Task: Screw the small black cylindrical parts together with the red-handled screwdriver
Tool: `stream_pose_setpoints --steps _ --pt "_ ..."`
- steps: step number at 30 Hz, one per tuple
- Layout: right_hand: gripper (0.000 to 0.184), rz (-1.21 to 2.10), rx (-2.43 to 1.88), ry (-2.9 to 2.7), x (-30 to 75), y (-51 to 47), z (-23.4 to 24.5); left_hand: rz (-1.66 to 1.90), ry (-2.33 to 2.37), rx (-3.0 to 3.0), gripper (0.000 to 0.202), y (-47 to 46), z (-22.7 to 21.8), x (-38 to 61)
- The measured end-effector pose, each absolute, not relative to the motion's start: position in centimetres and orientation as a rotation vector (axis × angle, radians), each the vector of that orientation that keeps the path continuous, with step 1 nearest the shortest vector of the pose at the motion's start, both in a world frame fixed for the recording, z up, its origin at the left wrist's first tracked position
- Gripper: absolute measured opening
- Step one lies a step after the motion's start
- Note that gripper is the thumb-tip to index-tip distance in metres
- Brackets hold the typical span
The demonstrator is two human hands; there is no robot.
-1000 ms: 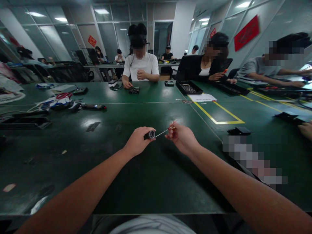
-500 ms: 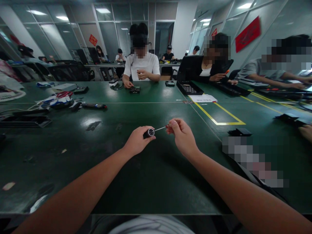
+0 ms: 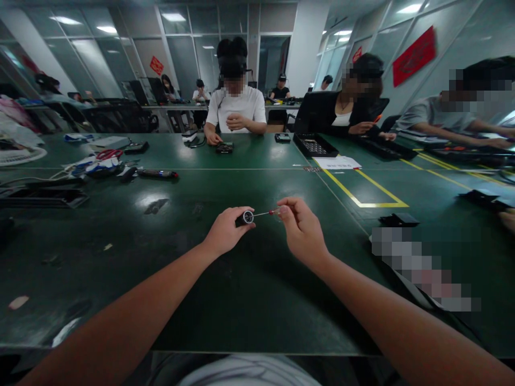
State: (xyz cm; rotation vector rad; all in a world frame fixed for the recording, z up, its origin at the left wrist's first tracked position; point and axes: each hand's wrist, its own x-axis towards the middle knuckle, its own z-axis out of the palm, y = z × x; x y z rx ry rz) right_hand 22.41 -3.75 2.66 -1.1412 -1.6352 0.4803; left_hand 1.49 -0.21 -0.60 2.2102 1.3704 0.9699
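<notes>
My left hand is closed around a dark cylinder with a pale ring at its open end, which faces me and to the right. In my right hand is a small screwdriver, pinched between thumb and fingers by its reddish, partly clear handle. Its thin metal shaft points left, and the tip meets the cylinder's ringed end; whether it sits inside cannot be made out. Both hands are held above the green table.
To the left lie a black-and-red pen-like tool, red-handled items and a black tray. A black compartment tray and yellow tape are at the right. Across the table a person in white handles a small black device.
My right fingers have shifted back along the screwdriver, so more of its red handle shows. The shaft is now more level. My left hand keeps its hold on the cylinder.
</notes>
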Motion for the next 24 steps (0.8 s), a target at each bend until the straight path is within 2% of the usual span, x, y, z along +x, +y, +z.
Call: stream_pose_setpoints --steps 7,15,20,24 --pt "0.032 0.468 -1.164 -1.738 22.46 -4.09 3.46 0.896 1.377 2.225 0.036 -0.48 -0.15 1.9" --pt "0.016 0.563 -1.102 -1.721 22.49 -4.34 3.11 0.917 1.378 2.222 0.04 -0.39 -0.49 1.74" --pt "0.028 0.531 -1.159 -1.752 22.39 -4.18 3.24 0.885 1.378 2.228 0.039 -0.48 -0.34 1.85" --pt "0.02 0.535 -1.168 -1.702 22.34 -3.9 3.04 0.891 1.396 2.213 0.039 -0.45 -0.17 1.77"
